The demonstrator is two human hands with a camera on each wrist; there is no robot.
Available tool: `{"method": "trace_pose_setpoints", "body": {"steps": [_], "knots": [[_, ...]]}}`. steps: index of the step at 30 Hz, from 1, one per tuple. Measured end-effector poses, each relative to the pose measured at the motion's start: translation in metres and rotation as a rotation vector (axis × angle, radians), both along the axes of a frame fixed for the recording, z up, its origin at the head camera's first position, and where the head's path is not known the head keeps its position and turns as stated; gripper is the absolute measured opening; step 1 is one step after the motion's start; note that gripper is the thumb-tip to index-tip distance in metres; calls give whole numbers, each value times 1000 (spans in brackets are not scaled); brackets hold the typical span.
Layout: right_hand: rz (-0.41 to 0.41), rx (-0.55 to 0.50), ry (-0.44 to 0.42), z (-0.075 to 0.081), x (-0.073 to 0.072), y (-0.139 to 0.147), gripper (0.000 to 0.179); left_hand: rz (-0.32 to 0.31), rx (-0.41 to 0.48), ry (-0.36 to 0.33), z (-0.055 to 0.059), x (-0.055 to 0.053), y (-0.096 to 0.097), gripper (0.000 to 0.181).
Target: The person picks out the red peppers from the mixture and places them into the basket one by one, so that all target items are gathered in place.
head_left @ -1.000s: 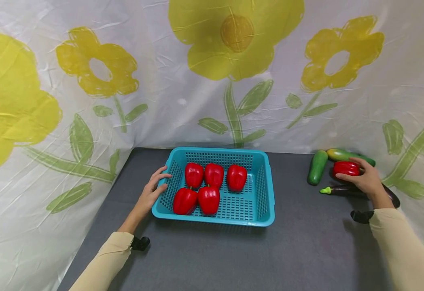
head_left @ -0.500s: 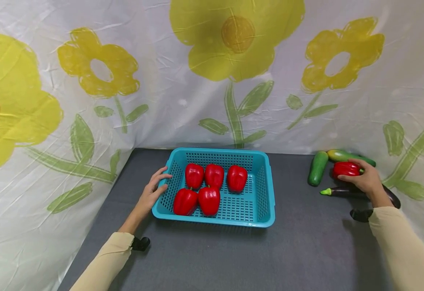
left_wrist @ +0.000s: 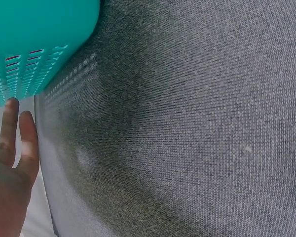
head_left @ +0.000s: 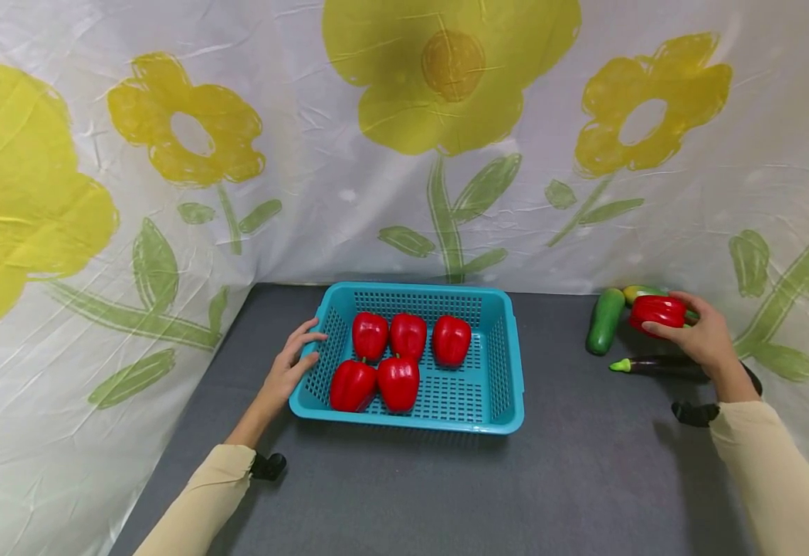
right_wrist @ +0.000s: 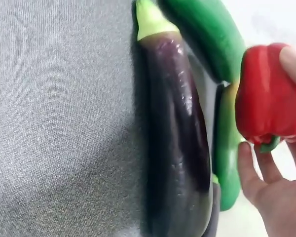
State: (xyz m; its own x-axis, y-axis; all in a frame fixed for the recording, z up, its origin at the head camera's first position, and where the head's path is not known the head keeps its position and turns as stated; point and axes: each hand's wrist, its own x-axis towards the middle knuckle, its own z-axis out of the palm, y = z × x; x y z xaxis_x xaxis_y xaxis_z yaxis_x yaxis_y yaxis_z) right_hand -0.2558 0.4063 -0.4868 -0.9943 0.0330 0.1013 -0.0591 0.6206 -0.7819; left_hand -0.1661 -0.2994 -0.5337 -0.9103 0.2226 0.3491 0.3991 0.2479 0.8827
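My right hand (head_left: 710, 336) grips a red bell pepper (head_left: 658, 311) between thumb and fingers. In the right wrist view the pepper (right_wrist: 269, 94) is held off the table, its green stem toward the palm. A dark purple eggplant (right_wrist: 175, 123) lies below it, with a green cucumber (head_left: 606, 320) to the left and a yellow-green one (head_left: 644, 292) partly hidden behind. My left hand (head_left: 289, 364) rests at the left rim of a blue basket (head_left: 509, 363), fingers fairly straight. Several red bell peppers (head_left: 451, 340) sit inside, mostly toward its left.
A dark grey cloth (head_left: 404, 494) covers the table. Behind it hangs a white curtain (head_left: 307, 193) with yellow flowers, close to the vegetables at the right. Another dark, slim vegetable (right_wrist: 213, 210) shows partly beside the eggplant.
The right hand has raised the red bell pepper from among the vegetables, shifting it slightly up and left in view. The left hand and basket stay in place.
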Motion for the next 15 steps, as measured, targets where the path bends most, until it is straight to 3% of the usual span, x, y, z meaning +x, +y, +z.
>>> {"method": "trace_pose_setpoints", "body": {"steps": [8,15], "knots": [[41,-75,-13,8,11,-11,70,6,-8,7,-1,0,1,32],[166,-204,-8,13,16,-29,64,11,-11,15,-2,-2,-1,33]]}}
